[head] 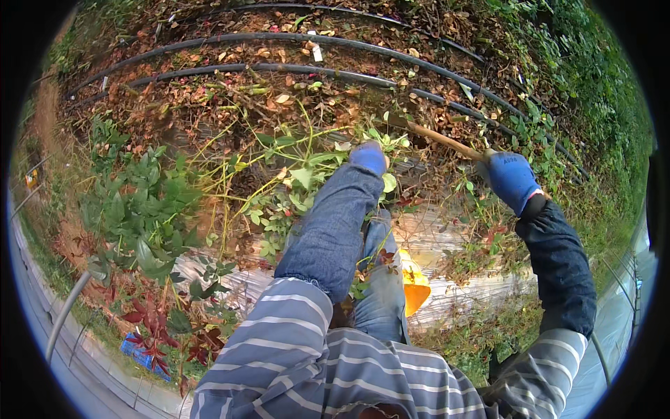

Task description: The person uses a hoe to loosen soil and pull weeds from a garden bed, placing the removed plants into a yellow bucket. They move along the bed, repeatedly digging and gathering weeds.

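My left hand (369, 157), in a blue work glove, is closed around leafy green stems (314, 160) low over the bed. The stems trail to the left and pale leaves show just past my fist. My right hand (510, 178), also gloved in blue, grips the wooden handle (447, 142) of a hand tool, probably a sickle. That handle slants up and left, toward a spot beyond my left hand. Its dark head (398, 121) is hard to make out among dry leaves. The glove's back bears printed characters.
Black irrigation hoses (293, 37) run across the leaf-littered soil ahead. A leafy green plant (141, 199) stands to my left, near a metal hoop (65, 314) and a blue crate (144, 356). Plastic mulch film (471, 293) and a yellow boot (416, 288) lie below me.
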Available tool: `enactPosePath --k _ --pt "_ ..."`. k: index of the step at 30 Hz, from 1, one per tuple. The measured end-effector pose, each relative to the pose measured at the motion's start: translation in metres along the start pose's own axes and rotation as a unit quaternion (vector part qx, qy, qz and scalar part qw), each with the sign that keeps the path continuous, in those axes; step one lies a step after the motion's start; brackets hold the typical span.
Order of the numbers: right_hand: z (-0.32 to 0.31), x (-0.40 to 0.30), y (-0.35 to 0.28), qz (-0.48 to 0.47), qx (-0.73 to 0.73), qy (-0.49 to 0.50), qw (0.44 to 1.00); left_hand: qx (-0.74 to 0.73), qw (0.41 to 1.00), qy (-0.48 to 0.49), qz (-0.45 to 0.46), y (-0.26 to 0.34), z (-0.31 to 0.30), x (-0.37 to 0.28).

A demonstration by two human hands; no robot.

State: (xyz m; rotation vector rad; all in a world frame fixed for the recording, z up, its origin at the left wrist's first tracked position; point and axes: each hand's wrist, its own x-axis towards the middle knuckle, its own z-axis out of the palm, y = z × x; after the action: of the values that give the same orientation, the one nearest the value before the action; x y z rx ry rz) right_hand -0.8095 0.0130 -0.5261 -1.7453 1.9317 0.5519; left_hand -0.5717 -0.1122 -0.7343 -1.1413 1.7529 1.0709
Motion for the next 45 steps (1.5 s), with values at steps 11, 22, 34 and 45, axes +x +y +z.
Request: enactPosePath --k 11,22,34,45 --pt "0.051 -0.003 0.004 0.057 0.13 -0.048 0.989 -0.12 0.988 -0.017 -0.095 0.0 0.044 0.069" --pt "0.124 -0.035 -0.017 0.145 0.257 -0.043 0.954 -0.154 0.981 0.03 -0.112 -0.022 0.049 0.079" --pt "0.117 -0.031 -0.023 0.135 0.298 -0.029 0.945 -0.181 0.975 0.057 -0.119 -0.035 0.05 0.092" --pt "0.159 -0.048 -0.038 0.228 0.559 -0.105 0.79 -0.259 0.957 0.101 -0.088 -0.053 0.041 0.088"
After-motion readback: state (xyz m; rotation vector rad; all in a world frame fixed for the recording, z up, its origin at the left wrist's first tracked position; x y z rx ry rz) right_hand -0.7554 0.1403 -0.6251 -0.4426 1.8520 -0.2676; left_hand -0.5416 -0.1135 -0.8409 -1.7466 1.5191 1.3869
